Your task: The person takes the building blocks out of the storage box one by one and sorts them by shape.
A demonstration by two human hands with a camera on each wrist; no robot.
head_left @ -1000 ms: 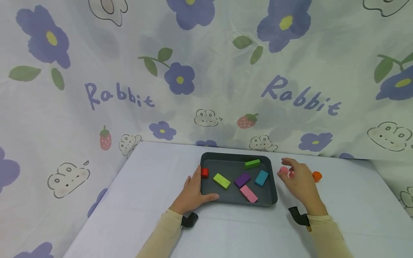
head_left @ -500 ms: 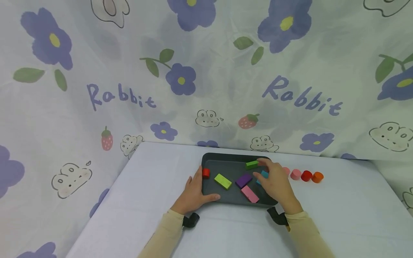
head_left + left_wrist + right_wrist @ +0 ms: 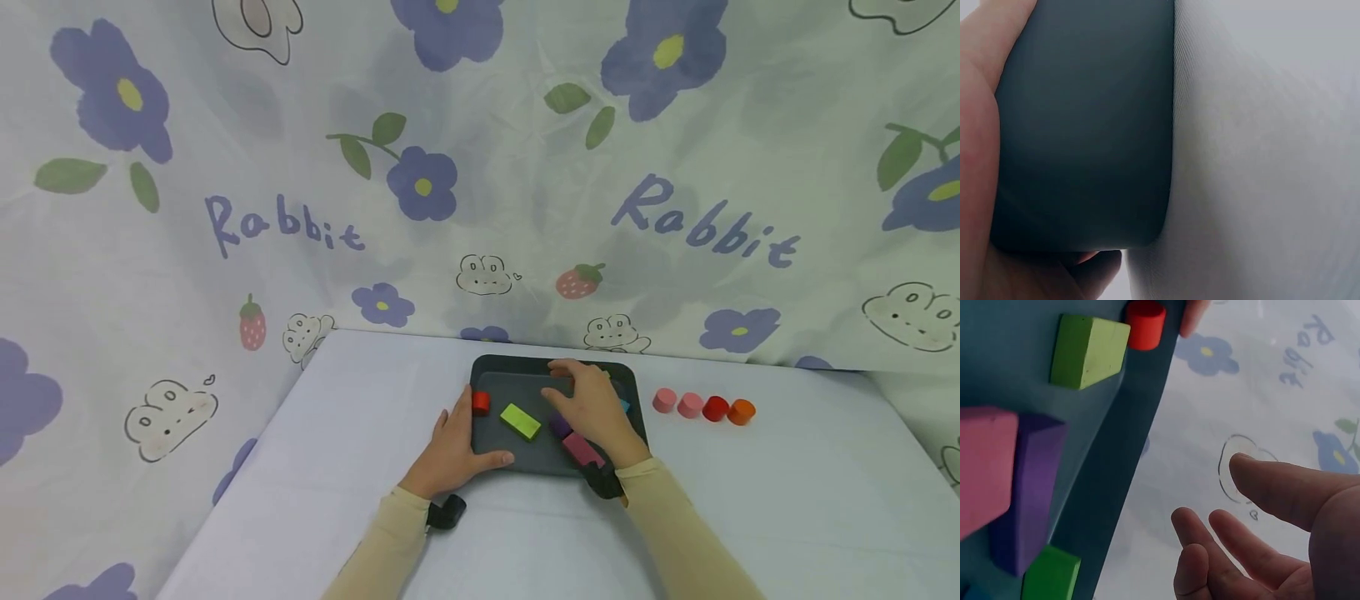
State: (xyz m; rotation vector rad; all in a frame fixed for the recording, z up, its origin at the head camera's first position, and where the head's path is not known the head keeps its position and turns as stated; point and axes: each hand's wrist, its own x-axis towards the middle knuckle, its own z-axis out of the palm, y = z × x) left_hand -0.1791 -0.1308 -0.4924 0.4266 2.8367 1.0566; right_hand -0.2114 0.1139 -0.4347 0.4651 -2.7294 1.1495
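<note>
A dark grey tray (image 3: 517,365) holds a red cylinder (image 3: 481,403) by its left wall, a lime block (image 3: 521,422), a purple block (image 3: 559,426), a pink block (image 3: 583,451) and a mostly covered blue block (image 3: 625,405). A green block (image 3: 1052,575) shows in the right wrist view. My left hand (image 3: 450,454) touches the tray's near left corner, its fingers straight along the left side and its thumb at the near side. Over the tray's right half hovers my right hand (image 3: 592,408), thumb and fingers apart, nothing between them.
Right of the tray, a row stands on the white table (image 3: 795,492): two pink cylinders (image 3: 664,400), a red one (image 3: 716,408) and an orange one (image 3: 742,412). A rabbit-and-flower patterned cloth (image 3: 420,275) hangs behind the table.
My right hand has moved left from beside the row of cylinders to above the tray, uncovering the row. My left hand has stayed at the tray's corner.
</note>
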